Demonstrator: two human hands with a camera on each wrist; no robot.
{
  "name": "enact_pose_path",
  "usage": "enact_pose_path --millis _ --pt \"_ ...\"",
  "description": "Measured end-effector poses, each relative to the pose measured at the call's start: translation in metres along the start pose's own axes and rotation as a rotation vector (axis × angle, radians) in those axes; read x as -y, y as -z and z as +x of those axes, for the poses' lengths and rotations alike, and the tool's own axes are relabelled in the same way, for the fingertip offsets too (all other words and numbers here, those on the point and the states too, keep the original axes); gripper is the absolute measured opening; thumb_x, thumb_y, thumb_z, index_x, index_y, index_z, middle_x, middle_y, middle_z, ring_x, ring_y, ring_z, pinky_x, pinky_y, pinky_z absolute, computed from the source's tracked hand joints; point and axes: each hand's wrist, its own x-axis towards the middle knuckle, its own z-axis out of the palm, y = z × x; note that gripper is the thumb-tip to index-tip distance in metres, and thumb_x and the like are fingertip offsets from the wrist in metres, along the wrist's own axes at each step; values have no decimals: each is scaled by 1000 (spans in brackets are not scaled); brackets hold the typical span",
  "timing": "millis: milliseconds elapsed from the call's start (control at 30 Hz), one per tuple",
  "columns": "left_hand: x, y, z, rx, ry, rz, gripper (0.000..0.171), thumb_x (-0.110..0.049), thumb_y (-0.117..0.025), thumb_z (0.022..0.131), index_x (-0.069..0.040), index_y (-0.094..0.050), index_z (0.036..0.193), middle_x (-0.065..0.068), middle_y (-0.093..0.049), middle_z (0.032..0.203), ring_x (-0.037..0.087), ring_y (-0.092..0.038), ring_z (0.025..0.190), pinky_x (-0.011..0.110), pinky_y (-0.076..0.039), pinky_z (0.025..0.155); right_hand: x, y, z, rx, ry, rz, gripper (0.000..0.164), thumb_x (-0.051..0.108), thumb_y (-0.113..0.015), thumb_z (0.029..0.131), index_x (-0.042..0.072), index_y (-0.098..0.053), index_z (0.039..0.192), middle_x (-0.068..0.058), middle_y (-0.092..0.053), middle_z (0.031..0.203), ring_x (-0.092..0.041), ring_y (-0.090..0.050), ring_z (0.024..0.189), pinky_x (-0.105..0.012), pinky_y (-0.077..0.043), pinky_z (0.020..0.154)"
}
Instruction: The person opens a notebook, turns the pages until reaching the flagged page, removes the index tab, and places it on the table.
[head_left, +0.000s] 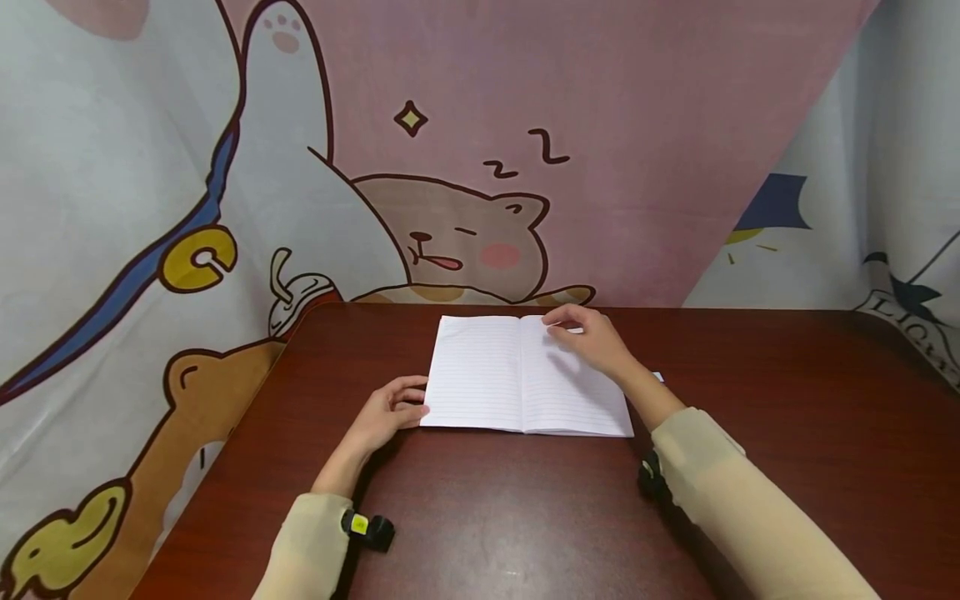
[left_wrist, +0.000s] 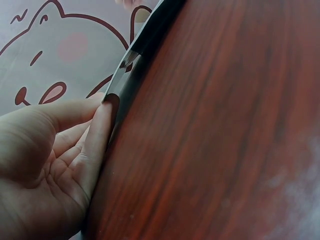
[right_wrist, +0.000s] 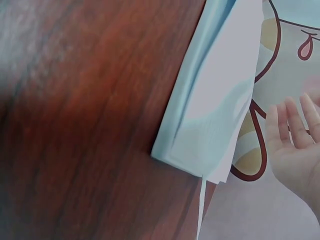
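Observation:
An open notebook [head_left: 476, 375] with lined white pages lies on the table. My left hand [head_left: 382, 417] is at its left edge. In the left wrist view, thumb and finger of that hand [left_wrist: 60, 150] pinch the cover and pages at the edge. My right hand [head_left: 596, 343] is over the upper part of the right page, its shadow on the paper. Its fingers look fairly straight in the right wrist view, where the hand [right_wrist: 295, 145] appears beyond the notebook's pages [right_wrist: 220, 100]. Whether its fingertips touch the paper I cannot tell.
The notebook lies on a dark red-brown wooden table [head_left: 517, 517]. A small white piece [head_left: 658, 377] shows beside my right forearm. A thin white strip [right_wrist: 201, 210] sticks out from the notebook. Behind the table hangs a cartoon-printed cloth [head_left: 637, 167].

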Motion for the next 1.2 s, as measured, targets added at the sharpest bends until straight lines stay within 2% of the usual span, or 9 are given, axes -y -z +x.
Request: enact_pose_path --millis 300,700,1033,1200 --pt "1 1 1 17 -17 -18 51 -2 -66 94 0 -49 142 28 -60 127 8 -64 90 23 -58 77 -4 8 0 -100 -80 -30 23 17 -65 97 4 -68 114 -17 -69 122 -35 -64 116 -48 -48 98" --pt "4 2 1 18 -16 -27 52 0 -66 92 -1 -50 142 27 -61 125 7 -65 88 23 -58 77 -6 18 -3 -162 -91 -63 23 14 -64 97 1 -68 115 -20 -69 121 -39 -63 115 -48 -49 95" --pt "3 2 2 26 -17 -36 52 1 -65 93 -1 -49 142 28 -61 126 8 -66 87 24 -58 76 -18 21 -2 -199 -110 -73 22 14 -65 96 1 -69 113 -20 -71 116 -35 -66 105 -27 -48 78" --pt "3 2 1 33 -24 -29 52 0 -65 93 1 -48 143 28 -60 126 7 -65 87 23 -58 77 -22 23 -2 -204 -128 -81 23 14 -65 96 0 -69 114 -21 -67 119 -37 -64 109 -37 -49 86"
